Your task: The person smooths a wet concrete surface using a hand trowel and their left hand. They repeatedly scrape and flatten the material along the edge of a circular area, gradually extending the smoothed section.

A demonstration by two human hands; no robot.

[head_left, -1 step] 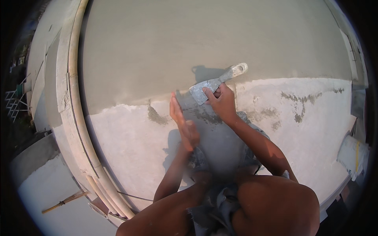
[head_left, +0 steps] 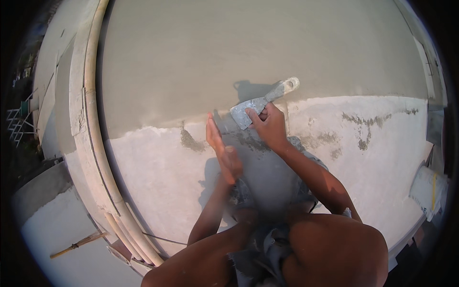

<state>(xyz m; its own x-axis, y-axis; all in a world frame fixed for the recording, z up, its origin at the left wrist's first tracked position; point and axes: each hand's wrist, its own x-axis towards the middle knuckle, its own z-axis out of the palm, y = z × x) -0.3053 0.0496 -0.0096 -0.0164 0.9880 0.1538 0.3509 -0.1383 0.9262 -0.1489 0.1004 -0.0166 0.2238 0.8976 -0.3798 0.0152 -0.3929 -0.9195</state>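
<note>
The right hand (head_left: 272,124) has a closed pinch on the scraper (head_left: 258,103): its thumb lies on the grey blade (head_left: 244,112), and its fingers are bent behind. The handle (head_left: 286,86), with a hole near its end, points up and to the right from this grip. At the left of the grip, near the blade but not touching it, the left hand (head_left: 224,153) is open, palm toward the scraper, and it holds nothing. Above the grip spreads a smooth grey layer (head_left: 258,43); below and to both sides of it is a white surface (head_left: 158,167) with grey smears (head_left: 364,129). Well apart to the left runs a long pole (head_left: 90,62); far to the right stands a pale bucket (head_left: 423,186).
</note>
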